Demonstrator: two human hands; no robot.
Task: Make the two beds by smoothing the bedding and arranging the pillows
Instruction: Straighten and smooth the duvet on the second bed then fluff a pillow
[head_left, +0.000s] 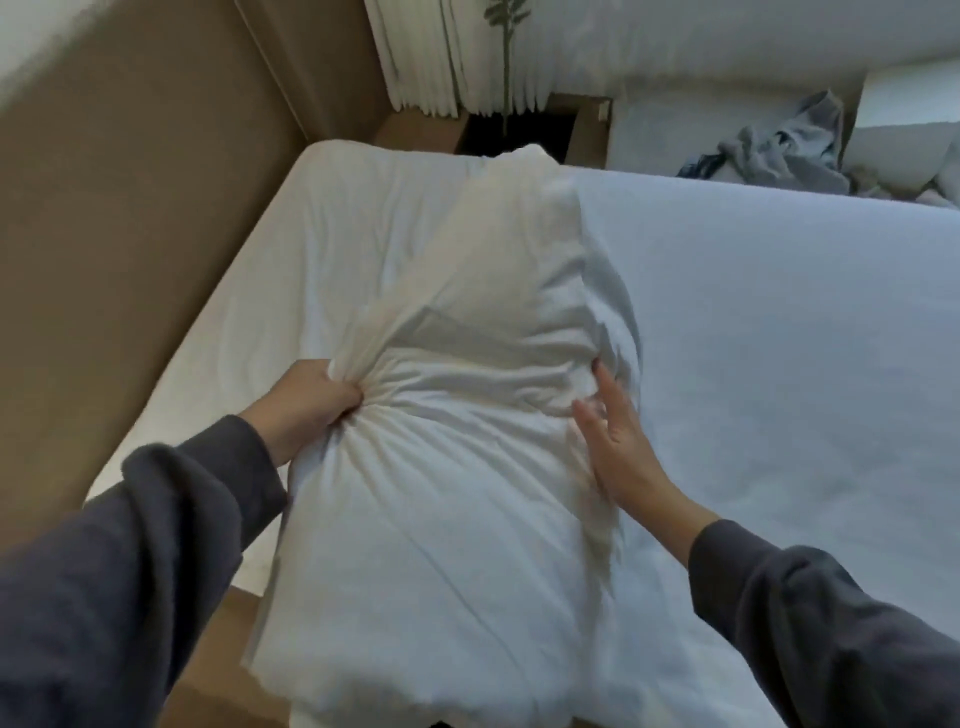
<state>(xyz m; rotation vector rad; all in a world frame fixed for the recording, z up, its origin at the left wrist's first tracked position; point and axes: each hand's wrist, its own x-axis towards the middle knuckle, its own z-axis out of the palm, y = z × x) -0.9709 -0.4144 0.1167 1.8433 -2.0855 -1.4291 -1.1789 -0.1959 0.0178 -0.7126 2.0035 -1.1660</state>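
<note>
Bedroom, domestic by the look of it. Low bed (779, 364) under a smooth white sheet, with a large white pillow (467, 493) over it. A tan padded headboard (130, 234) runs along the bed's head. Pleated white curtains (441, 57) hang in the far corner, and a thin green plant (506, 31) shows against them. Second bed (654, 130) beyond a narrow dark gap, also white. A loose heap of grey clothes (779, 150) lies on top of it.
</note>
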